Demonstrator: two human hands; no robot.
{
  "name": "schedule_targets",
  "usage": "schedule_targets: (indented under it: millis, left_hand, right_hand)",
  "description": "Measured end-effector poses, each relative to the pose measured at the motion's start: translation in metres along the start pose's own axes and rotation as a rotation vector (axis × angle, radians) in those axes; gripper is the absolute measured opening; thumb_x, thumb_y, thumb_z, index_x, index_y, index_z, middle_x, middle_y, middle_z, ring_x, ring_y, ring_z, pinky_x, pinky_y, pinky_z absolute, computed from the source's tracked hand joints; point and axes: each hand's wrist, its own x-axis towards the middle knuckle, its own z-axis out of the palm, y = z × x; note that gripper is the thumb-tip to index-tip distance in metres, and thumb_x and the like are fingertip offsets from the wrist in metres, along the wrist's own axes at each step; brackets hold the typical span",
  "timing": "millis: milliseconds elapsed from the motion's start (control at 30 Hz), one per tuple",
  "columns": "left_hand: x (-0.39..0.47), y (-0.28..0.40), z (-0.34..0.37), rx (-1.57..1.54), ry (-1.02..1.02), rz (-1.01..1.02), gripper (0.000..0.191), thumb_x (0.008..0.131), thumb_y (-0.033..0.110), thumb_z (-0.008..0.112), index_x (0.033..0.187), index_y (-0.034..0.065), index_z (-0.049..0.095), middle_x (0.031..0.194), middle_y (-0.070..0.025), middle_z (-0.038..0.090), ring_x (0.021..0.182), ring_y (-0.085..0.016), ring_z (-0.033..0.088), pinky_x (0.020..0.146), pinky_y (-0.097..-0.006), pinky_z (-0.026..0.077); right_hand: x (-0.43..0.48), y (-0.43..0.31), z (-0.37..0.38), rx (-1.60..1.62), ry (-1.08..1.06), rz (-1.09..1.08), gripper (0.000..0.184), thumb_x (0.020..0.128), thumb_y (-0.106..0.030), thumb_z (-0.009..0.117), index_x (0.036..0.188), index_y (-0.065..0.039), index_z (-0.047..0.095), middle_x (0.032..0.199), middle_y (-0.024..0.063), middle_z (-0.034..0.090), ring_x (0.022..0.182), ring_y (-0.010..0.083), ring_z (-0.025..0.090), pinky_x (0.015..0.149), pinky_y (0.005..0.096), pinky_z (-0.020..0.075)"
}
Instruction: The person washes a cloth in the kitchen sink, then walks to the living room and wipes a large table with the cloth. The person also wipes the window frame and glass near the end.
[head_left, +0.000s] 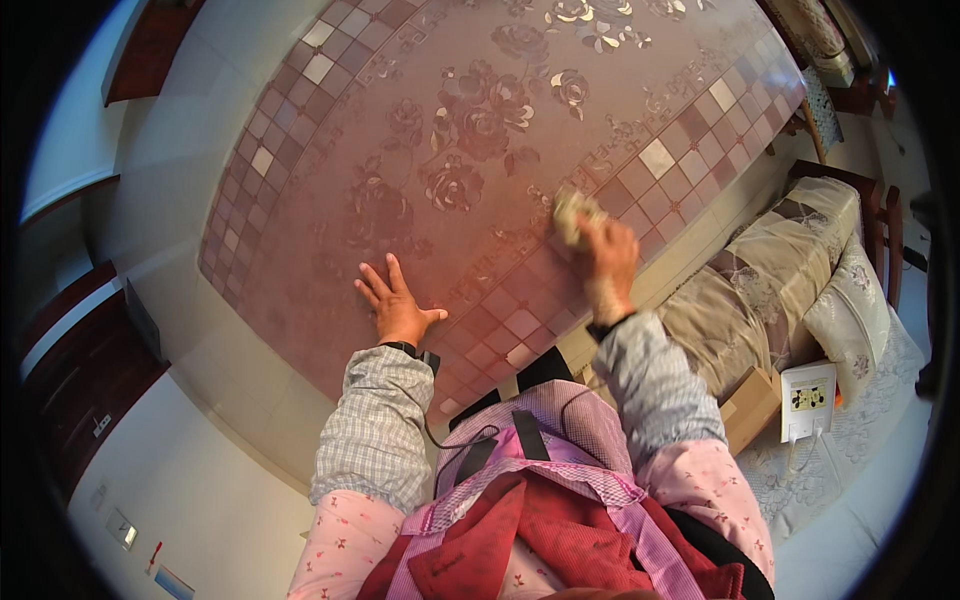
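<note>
Before me lies a table covered by a glossy reddish tablecloth with a rose pattern and checkered borders. My left hand rests on it, fingers spread and holding nothing. To the right, my right hand grips a crumpled, pale yellowish cloth against the surface, over the inner line of the right checkered border. The fingers of that hand partly hide the cloth, and it looks slightly blurred. Both forearms wear grey checked sleeve covers, with a dark band at each wrist.
Right of the table stands a wooden sofa with a draped cover and a pillow. A cardboard box and a white device with cables sit near my right elbow. A dark wooden door is at left.
</note>
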Motion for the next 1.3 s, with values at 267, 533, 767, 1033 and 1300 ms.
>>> schedule_targets:
  millis: [267, 533, 767, 1033, 1300]
  left_hand:
    - [0.001, 0.001, 0.002, 0.004, 0.004, -0.028, 0.147, 0.051, 0.035, 0.099, 0.160, 0.0274, 0.001, 0.164, -0.0252, -0.008, 0.151, -0.050, -0.003, 0.121, -0.0529, 0.026]
    - [0.003, 0.000, 0.003, 0.025, -0.002, -0.045, 0.148, 0.049, 0.036, 0.100, 0.160, 0.0296, 0.001, 0.164, -0.0222, -0.012, 0.151, -0.049, -0.005, 0.113, -0.0656, 0.032]
    - [0.001, 0.000, 0.002, -0.015, 0.004, -0.033, 0.147, 0.050, 0.036, 0.099, 0.160, 0.0302, 0.003, 0.164, -0.0216, -0.012, 0.151, -0.048, -0.005, 0.111, -0.0694, 0.032]
    - [-0.004, 0.002, -0.009, 0.021, -0.043, -0.038, 0.145, 0.054, 0.040, 0.098, 0.161, 0.0275, 0.001, 0.165, -0.0216, -0.013, 0.151, -0.048, -0.006, 0.111, -0.0684, 0.032]
    - [-0.001, -0.004, -0.003, -0.030, -0.034, 0.020, 0.145, 0.054, 0.038, 0.098, 0.161, 0.0224, 0.001, 0.163, -0.0257, -0.016, 0.149, -0.051, -0.011, 0.108, -0.0739, 0.031]
  right_hand:
    - [0.098, 0.063, 0.003, 0.021, 0.243, 0.110, 0.035, 0.081, -0.005, 0.066, 0.111, -0.024, 0.067, 0.106, 0.0065, 0.063, 0.102, 0.0291, 0.057, 0.090, 0.0439, 0.0445]
    - [-0.025, -0.008, 0.000, 0.116, -0.026, -0.244, 0.044, 0.078, -0.001, 0.062, 0.113, -0.027, 0.068, 0.106, 0.0059, 0.063, 0.104, 0.0273, 0.058, 0.091, 0.0437, 0.0449]
    - [0.077, 0.073, 0.004, 0.099, 0.249, 0.221, 0.042, 0.077, 0.002, 0.064, 0.114, -0.019, 0.067, 0.111, 0.0077, 0.064, 0.105, 0.0311, 0.057, 0.091, 0.0447, 0.0462]
    - [-0.043, -0.051, 0.034, 0.070, -0.022, -0.032, 0.038, 0.080, -0.005, 0.067, 0.114, -0.023, 0.067, 0.108, 0.0066, 0.062, 0.104, 0.0299, 0.056, 0.092, 0.0460, 0.0445]
    - [0.045, -0.022, 0.015, 0.074, 0.035, -0.234, 0.042, 0.079, 0.001, 0.059, 0.115, -0.019, 0.067, 0.113, 0.0116, 0.062, 0.108, 0.0344, 0.055, 0.091, 0.0450, 0.0428]
